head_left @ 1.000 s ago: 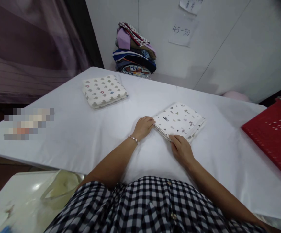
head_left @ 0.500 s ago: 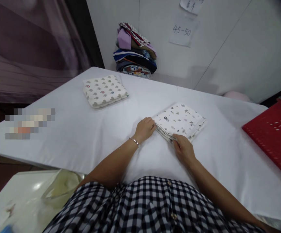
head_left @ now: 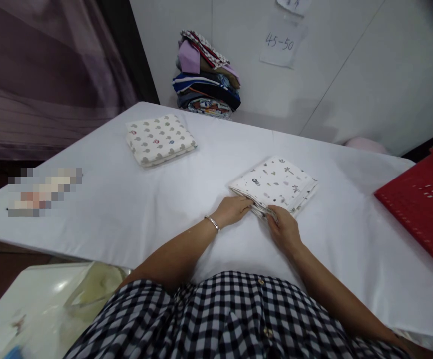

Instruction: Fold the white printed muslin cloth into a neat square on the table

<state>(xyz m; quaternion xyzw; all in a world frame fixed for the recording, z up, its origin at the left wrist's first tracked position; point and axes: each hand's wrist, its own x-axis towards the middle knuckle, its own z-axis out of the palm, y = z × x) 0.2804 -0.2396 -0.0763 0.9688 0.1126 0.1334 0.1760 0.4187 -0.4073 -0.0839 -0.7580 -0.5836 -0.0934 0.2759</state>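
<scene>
A white folded cloth (head_left: 276, 182) with small palm-tree and leaf prints lies on the white-covered table, its layered edge toward me. My left hand (head_left: 234, 209), with a silver bracelet at the wrist, is at the middle of that near edge. Its fingers are pressed together and their tips go in among the layers. At the near corner, my right hand (head_left: 284, 227) grips the layers between thumb and fingers. Farther left lies a second folded cloth (head_left: 160, 139), cream with grey-green prints, which neither hand touches.
Red perforated basket (head_left: 422, 204) stands at the table's right. Folded clothes (head_left: 207, 80) are piled beyond the far edge, against a wall with a paper (head_left: 282, 42) reading 45-50. A blurred-out item (head_left: 44, 192) lies left; a white stool-like surface (head_left: 37, 294) is below.
My left hand has slid from the cloth's left corner along the near edge toward my right hand, its fingertips now among the layers. The right hand keeps its grip.
</scene>
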